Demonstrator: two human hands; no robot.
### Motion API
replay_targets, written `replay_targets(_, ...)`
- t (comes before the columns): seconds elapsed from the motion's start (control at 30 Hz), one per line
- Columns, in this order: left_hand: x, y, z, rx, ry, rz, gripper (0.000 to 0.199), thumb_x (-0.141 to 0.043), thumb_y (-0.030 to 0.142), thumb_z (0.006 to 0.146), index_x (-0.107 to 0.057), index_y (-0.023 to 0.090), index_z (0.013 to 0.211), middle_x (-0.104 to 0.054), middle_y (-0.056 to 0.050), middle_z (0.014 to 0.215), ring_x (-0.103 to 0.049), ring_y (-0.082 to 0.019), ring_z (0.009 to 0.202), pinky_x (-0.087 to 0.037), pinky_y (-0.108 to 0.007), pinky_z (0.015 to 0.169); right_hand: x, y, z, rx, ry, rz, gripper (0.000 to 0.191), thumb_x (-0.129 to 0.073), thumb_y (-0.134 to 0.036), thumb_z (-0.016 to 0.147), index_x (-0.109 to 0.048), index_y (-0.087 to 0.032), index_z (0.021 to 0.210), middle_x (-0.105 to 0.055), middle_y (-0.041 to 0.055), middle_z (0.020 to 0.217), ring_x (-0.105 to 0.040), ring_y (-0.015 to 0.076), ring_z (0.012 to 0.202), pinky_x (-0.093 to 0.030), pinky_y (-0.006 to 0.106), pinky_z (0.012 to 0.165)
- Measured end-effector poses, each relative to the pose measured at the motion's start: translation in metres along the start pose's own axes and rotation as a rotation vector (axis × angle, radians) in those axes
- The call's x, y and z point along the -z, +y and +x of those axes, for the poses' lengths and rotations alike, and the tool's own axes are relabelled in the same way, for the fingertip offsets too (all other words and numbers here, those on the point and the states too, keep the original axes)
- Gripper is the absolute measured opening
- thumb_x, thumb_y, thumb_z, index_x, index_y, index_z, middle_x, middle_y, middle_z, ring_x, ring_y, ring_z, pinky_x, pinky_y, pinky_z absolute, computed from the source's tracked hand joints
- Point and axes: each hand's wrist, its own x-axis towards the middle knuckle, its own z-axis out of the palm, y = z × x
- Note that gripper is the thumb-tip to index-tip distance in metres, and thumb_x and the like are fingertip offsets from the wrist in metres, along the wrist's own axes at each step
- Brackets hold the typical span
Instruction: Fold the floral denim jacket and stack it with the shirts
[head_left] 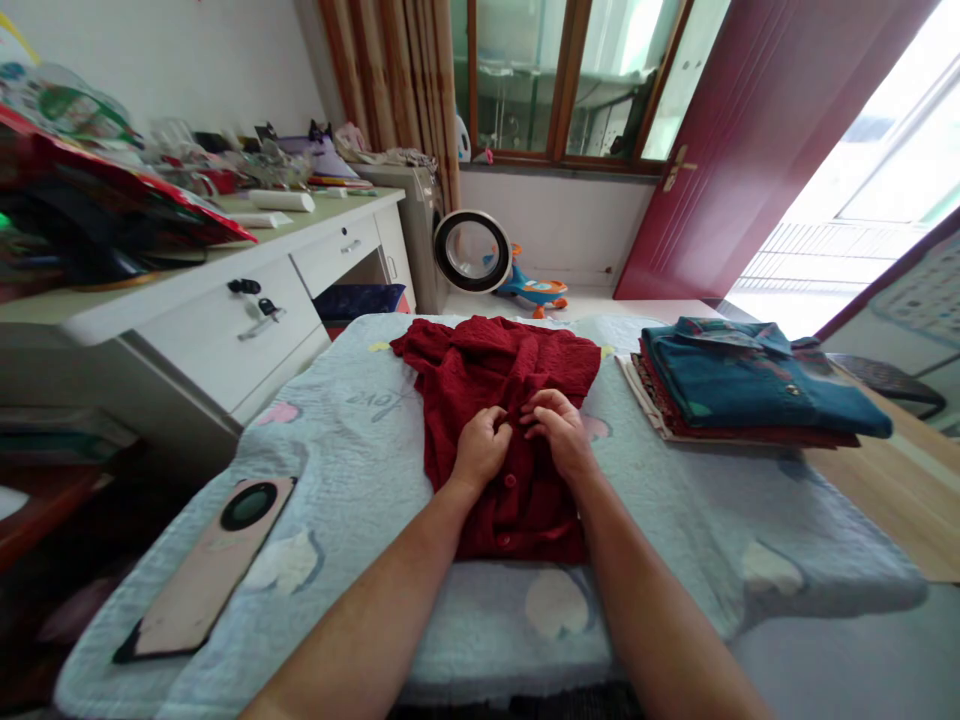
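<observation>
A dark red button-up shirt (517,360) lies front side up on the light blue cloth (337,450), its body wrinkled near the collar end. At the middle of its button front, my left hand (484,445) pinches the fabric between thumb and fingers. My right hand (559,430) is just beside it, fingers curled at the same front edge; its fingertips look closed on the cloth, partly hidden. Below my hands a red button (510,481) shows on the shirt, with another near the hem.
A stack of folded clothes with a denim shirt (750,380) on top sits at the right. On the left lies a phone (202,580). Beyond are a cluttered white desk (262,320), a washing machine with its round door (474,250) open, a blue-orange ride-on toy (536,290) and a red door (712,130).
</observation>
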Motion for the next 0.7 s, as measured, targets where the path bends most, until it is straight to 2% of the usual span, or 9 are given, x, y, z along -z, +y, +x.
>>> replay_targets(0.1,-0.002,-0.005,0.001,0.044,0.133,-0.257,0.015,-0.05,0.026,0.085,-0.062,0.018,0.083,-0.065,-0.002,0.082,-0.06,-0.016,0.079,-0.046,-0.026,0.076,0.0,0.02,-0.001,0.109,-0.023,-0.214,0.016,-0.056,-0.027,0.073,-0.063,-0.021,0.086,-0.064,0.0019,0.087,-0.06,0.0174,0.082,-0.051,0.03,0.073)
replay_targets(0.2,-0.005,-0.005,0.0,0.041,0.155,-0.394,0.017,-0.05,0.03,0.088,-0.062,0.018,0.085,-0.065,0.0,0.079,-0.058,-0.014,0.073,-0.046,-0.025,0.072,0.001,0.032,-0.001,0.228,-0.05,-0.421,0.022,-0.058,-0.026,0.076,-0.067,-0.022,0.096,-0.063,0.0039,0.096,-0.059,0.0186,0.091,-0.048,0.033,0.086)
replay_targets(0.33,-0.008,-0.001,-0.003,-0.076,0.207,-0.271,0.009,-0.057,0.022,0.084,-0.062,0.017,0.09,-0.066,-0.003,0.089,-0.06,-0.016,0.084,-0.046,-0.027,0.082,0.0,0.038,-0.001,0.275,-0.085,-0.61,0.018,-0.057,-0.024,0.081,-0.068,-0.022,0.095,-0.057,0.0038,0.089,-0.056,0.0184,0.084,-0.048,0.032,0.08)
replay_targets(0.43,-0.01,-0.001,-0.005,-0.112,0.215,-0.198,0.012,-0.059,0.017,0.081,-0.061,0.018,0.093,-0.065,-0.003,0.091,-0.061,-0.016,0.085,-0.046,-0.027,0.083,-0.002,0.041,-0.001,0.291,-0.088,-0.712,0.014,-0.056,-0.019,0.08,-0.066,-0.021,0.09,-0.055,0.0042,0.086,-0.055,0.019,0.082,-0.047,0.032,0.077)
replay_targets(0.57,-0.009,-0.001,-0.006,-0.084,0.178,-0.234,0.01,-0.057,0.022,0.087,-0.06,0.019,0.095,-0.066,-0.001,0.087,-0.062,-0.014,0.077,-0.048,-0.026,0.077,-0.002,0.042,-0.002,0.32,-0.057,-0.74,0.019,-0.052,-0.014,0.079,-0.063,-0.02,0.093,-0.057,0.0059,0.09,-0.056,0.0197,0.083,-0.046,0.033,0.079)
replay_targets(0.7,-0.007,0.0,-0.005,-0.171,0.188,-0.226,0.01,-0.054,0.022,0.09,-0.063,0.019,0.09,-0.064,-0.002,0.088,-0.061,-0.015,0.084,-0.047,-0.027,0.082,0.001,0.038,-0.002,0.321,-0.019,-0.721,0.014,-0.049,-0.014,0.078,-0.058,-0.022,0.085,-0.059,0.0049,0.087,-0.056,0.02,0.082,-0.046,0.034,0.078)
